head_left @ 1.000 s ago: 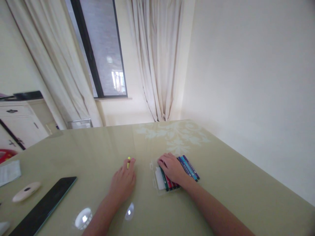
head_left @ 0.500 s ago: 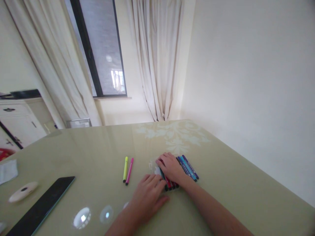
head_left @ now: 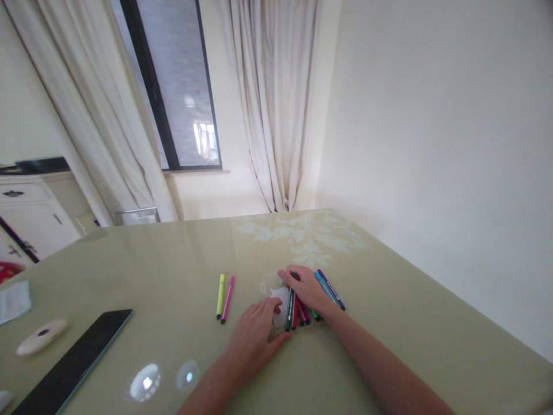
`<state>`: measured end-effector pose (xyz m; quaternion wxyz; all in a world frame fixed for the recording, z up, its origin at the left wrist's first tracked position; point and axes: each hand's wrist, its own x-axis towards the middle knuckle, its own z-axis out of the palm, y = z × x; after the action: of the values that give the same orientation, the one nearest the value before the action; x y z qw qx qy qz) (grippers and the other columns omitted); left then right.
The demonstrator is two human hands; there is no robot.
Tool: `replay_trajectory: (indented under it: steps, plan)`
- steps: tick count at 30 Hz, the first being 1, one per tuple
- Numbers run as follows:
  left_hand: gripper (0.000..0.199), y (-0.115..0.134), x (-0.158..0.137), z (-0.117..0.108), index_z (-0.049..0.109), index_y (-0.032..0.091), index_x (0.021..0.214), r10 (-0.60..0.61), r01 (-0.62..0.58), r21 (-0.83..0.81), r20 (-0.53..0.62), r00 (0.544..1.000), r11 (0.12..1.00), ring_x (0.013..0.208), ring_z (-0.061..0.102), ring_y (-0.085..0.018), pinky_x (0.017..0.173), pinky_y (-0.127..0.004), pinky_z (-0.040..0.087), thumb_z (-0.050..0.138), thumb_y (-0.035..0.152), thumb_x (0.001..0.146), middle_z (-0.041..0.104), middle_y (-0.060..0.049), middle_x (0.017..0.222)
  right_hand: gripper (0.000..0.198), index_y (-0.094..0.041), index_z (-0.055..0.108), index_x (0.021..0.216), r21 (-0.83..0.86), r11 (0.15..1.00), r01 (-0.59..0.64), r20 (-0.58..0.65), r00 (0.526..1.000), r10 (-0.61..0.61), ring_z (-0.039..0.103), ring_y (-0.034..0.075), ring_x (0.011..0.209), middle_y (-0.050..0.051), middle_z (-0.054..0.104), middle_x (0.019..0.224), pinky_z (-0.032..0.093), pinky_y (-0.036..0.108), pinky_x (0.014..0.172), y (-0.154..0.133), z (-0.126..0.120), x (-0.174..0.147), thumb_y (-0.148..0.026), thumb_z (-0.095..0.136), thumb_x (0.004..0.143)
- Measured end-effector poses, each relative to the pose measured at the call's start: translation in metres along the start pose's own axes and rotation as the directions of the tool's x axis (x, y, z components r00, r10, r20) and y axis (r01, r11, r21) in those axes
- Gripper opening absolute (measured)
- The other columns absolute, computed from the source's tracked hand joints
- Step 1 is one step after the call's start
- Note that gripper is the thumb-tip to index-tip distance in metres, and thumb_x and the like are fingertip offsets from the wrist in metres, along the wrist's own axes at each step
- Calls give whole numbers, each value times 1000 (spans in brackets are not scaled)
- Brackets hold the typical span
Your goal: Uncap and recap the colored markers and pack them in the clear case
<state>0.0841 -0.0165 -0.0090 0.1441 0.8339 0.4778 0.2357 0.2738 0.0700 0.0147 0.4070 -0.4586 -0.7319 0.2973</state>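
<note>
A clear plastic pen case (head_left: 268, 283) lies on the table with a white insert (head_left: 280, 305) showing at its left side. In it, a dark green felt-tip pen (head_left: 290, 311), a red one (head_left: 295, 314) and several others lie side by side. My left hand (head_left: 253, 331) grips the case's near left corner, thumb at the near edge and fingers over the side. From above, my right hand (head_left: 306, 290) closes around the upper part of the dark green pen, covering other pens. Light blue (head_left: 326, 286) and purple pens (head_left: 332, 290) lie to its right.
A yellow pen (head_left: 220, 297) and a pink pen (head_left: 227, 300) lie left of the case. Further left are a black tablet-like slab (head_left: 78, 363), a pale oval object (head_left: 42, 337) and a folded white sheet (head_left: 15, 302). A wall (head_left: 432, 173) borders the table's right side.
My right hand has shifted slightly, its fingers now curled around pens. My left hand has moved a little left and up onto the case corner. More of the white insert shows.
</note>
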Motion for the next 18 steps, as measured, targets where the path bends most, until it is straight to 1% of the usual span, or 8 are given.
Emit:
replay_trajectory:
  steps: [3,5,6,8,11,13,15,18]
  plan:
    - [57,-2,-3,-2,46,24,139,47,-47,1,-37,998,999,114,65,-29,99,-45,52,69,43,90,69,-10,124,51,-22,49,61,74,997,-37,-84,996,44,46,14,59,-3,49,59,37,26,58,-2,0,1,-55,50,99]
    - [69,-1,-4,-4,37,23,148,105,-102,31,-107,989,994,119,63,-30,102,-46,51,67,49,91,66,-13,130,51,-22,50,63,126,991,-52,-121,990,67,47,14,58,-3,49,59,38,26,56,-6,3,0,-58,50,98]
    - [71,-1,-4,-4,34,21,151,125,-117,59,-155,980,991,121,62,-30,104,-46,50,64,50,93,65,-14,132,51,-22,51,65,159,986,-58,-101,992,75,48,14,57,-4,49,59,39,25,55,-9,5,-2,-60,50,98]
    - [62,-1,-3,-3,35,19,151,132,-97,145,-252,959,985,120,62,-29,103,-45,51,56,45,98,65,-15,131,49,-21,57,71,255,963,-83,38,996,76,52,14,55,-4,53,60,43,25,55,-16,12,-6,-62,51,98]
    - [45,-11,2,1,42,18,147,93,21,316,-342,935,949,102,69,-25,91,-40,56,42,25,103,71,-12,116,43,-21,67,90,420,896,-142,254,967,34,66,17,68,1,67,77,53,28,64,-23,20,-11,-62,56,95]
    - [43,-24,5,3,46,16,145,55,119,426,-373,926,897,97,71,-24,88,-38,57,38,17,102,72,-11,110,41,-22,68,108,473,867,-155,227,973,50,71,20,82,5,72,98,57,32,74,-20,21,-10,-59,58,94]
    - [44,-38,7,0,49,14,144,14,210,513,-398,917,832,108,70,-26,91,-39,57,37,13,102,70,-14,116,41,-23,65,119,395,909,-132,81,991,109,71,20,87,7,71,108,57,34,79,-13,16,-7,-56,53,98]
    - [45,-53,7,-10,52,8,141,-60,313,589,-408,911,745,113,67,-28,93,-40,57,36,7,99,67,-20,125,33,-22,67,107,-25,997,-71,-102,992,69,67,22,91,8,71,102,51,36,84,1,2,-2,-44,43,104]
